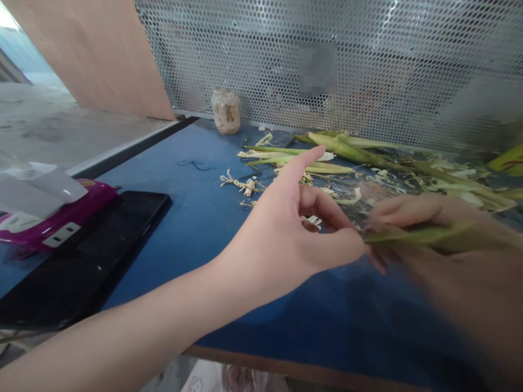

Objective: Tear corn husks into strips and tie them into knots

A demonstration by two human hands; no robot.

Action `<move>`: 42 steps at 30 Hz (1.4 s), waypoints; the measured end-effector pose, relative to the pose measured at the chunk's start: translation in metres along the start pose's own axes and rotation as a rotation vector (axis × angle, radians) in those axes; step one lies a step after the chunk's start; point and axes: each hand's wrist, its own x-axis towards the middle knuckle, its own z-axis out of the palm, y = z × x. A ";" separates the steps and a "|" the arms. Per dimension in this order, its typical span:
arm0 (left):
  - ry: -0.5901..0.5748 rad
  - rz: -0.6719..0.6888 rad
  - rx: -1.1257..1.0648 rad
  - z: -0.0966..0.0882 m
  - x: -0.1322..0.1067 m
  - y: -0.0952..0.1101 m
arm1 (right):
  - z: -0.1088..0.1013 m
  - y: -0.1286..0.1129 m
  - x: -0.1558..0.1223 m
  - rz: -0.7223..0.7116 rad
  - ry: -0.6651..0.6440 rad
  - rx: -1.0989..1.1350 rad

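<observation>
Thumb and a bent finger of my left hand (pixel 281 234) pinch the tip of a green husk strip (pixel 429 237), with the index finger raised. My right hand (pixel 412 209), smeared by motion, closes on the same strip close beside the left fingertips. The strip runs back across the right hand. Behind the hands lies a green corn ear (pixel 343 148) in its husk, with loose husk pieces (pixel 322 169) around it. A small knotted figure of pale husk (pixel 248 187) lies on the blue table (pixel 188 218), left of these pieces.
A glass jar (pixel 226 111) stands at the back against a perforated metal panel (pixel 261 60). On the left are a black phone (pixel 81 261) and a purple power strip (pixel 73 218) with a white plug. A dark thread (pixel 196 164) lies on the table; husk scraps (pixel 453 169) spread right.
</observation>
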 end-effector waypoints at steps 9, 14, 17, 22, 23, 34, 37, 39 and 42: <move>-0.131 -0.026 0.046 0.004 -0.006 0.002 | 0.006 0.012 0.013 0.474 -0.203 0.378; -0.144 0.011 0.120 0.005 -0.006 0.007 | 0.007 0.010 0.011 0.440 -0.158 0.368; 0.005 0.118 0.274 0.001 -0.004 0.012 | 0.008 0.013 0.008 0.375 -0.191 0.494; 0.036 0.473 0.733 -0.002 -0.004 0.010 | 0.005 0.015 0.008 0.392 -0.152 0.636; -0.012 0.481 0.821 -0.002 -0.004 0.009 | 0.005 0.014 0.009 0.406 -0.155 0.660; 0.051 0.409 0.833 -0.001 -0.006 0.009 | 0.001 0.012 0.011 0.424 -0.198 0.790; 0.093 0.315 0.744 -0.002 -0.007 0.007 | 0.001 0.010 0.010 0.421 -0.189 0.806; 0.088 0.299 0.730 -0.003 -0.008 0.007 | 0.001 0.009 0.010 0.427 -0.183 0.820; 0.069 0.381 0.782 0.000 -0.010 0.007 | 0.001 0.010 0.009 0.419 -0.203 0.841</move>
